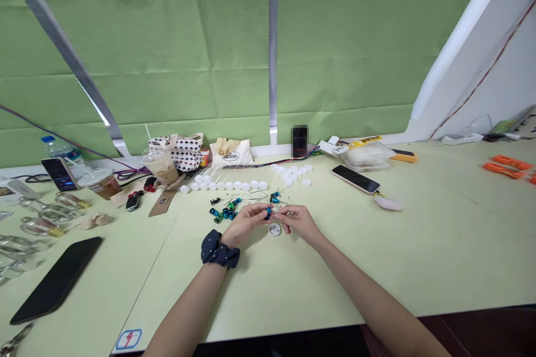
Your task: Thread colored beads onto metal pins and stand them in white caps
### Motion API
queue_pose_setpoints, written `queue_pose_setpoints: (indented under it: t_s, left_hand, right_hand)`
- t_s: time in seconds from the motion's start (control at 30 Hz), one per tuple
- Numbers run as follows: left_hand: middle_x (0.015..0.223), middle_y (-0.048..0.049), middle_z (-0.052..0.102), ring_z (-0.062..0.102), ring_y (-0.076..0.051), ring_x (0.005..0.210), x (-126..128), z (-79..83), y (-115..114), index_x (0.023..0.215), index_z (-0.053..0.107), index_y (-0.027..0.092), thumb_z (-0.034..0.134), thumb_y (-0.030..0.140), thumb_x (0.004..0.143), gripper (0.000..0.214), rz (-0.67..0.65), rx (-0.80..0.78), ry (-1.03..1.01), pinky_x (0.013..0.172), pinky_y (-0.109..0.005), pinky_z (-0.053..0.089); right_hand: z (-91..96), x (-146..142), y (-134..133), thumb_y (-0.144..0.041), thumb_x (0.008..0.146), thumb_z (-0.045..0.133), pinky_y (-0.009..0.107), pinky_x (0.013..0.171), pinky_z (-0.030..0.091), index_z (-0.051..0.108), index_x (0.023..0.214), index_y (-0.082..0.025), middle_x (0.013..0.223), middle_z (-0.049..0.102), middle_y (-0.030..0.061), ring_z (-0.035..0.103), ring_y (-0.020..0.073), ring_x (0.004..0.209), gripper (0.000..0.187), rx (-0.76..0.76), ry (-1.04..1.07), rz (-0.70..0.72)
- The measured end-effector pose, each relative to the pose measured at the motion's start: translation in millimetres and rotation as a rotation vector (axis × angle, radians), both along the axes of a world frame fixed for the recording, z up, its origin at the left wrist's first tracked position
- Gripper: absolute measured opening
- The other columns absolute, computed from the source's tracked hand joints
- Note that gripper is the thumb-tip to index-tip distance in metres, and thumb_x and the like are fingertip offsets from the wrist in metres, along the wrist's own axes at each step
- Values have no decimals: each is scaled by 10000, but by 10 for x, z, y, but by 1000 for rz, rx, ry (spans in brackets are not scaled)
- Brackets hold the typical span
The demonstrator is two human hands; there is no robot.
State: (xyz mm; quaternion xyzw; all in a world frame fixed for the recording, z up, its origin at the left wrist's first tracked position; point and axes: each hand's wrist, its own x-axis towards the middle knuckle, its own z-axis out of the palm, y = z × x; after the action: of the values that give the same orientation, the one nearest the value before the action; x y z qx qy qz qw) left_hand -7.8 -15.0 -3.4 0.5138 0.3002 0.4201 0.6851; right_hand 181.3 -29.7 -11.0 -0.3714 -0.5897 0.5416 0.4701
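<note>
My left hand, with a dark dotted scrunchie at its wrist, pinches a small shiny blue part. My right hand meets it from the right, fingertips closed at the blue part; whatever thin thing they grip is too small to make out. Just below the fingertips lies a small round white cap with something dark inside. Left of my left hand is a loose pile of blue and green metallic parts. Another blue part rests beyond my fingers, among thin metal pieces.
White round caps on clear tubes lie in a row behind, with more white caps to their right. A phone lies right, a larger dark phone left. Drink cups and glass bottles stand or lie left.
</note>
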Motion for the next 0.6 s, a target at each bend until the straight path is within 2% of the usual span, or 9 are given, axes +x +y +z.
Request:
queue_pose_setpoints:
  t_s: [0.13,0.6]
  left_hand:
    - [989,-118,680,635,-195,861,9,-11,-4,1043,663,139,706,288,717,362,3,11,-6,851,-383,468]
    - [1000,-114,678,639,-191,823,13,-8,-2,999,677,136,721,280,696,339,28,24,6,836,-384,484]
  right_hand:
    - [-14,8,6,-472,689,673,235,411,399,681,765,-135,452,559,-3,475,105,381,346,-9,-6,2]
    - [-23,38,31,-498,675,673,218,410,379,673,783,-118,426,531,-24,465,89,369,394,-51,-28,37]
